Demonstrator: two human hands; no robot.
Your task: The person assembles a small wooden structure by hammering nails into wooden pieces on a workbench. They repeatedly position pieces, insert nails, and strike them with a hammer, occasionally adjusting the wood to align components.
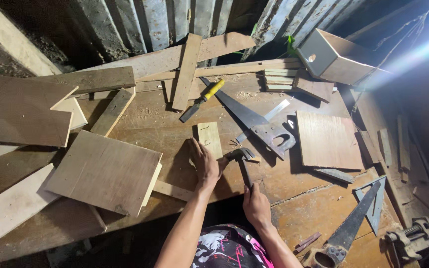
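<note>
1. Head view: claw hammer (239,158) on the wooden surface (319,208), head beside a small wood block (209,139).
2. Right hand (255,206): fingers clamped on the hammer's handle.
3. Left hand (204,164): fingers together, pressing the surface by the block.
4. Handsaw (254,121) just beyond.
5. Open wooden box (331,58) at the rear, tipped; contents not discernible.

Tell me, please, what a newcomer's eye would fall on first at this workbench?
Probably the two hands at bottom centre: the right hand grips a claw hammer by its handle, the left hand rests beside a small wood strip. Behind them lies a handsaw, and a large plywood panel sits to the left.
</note>
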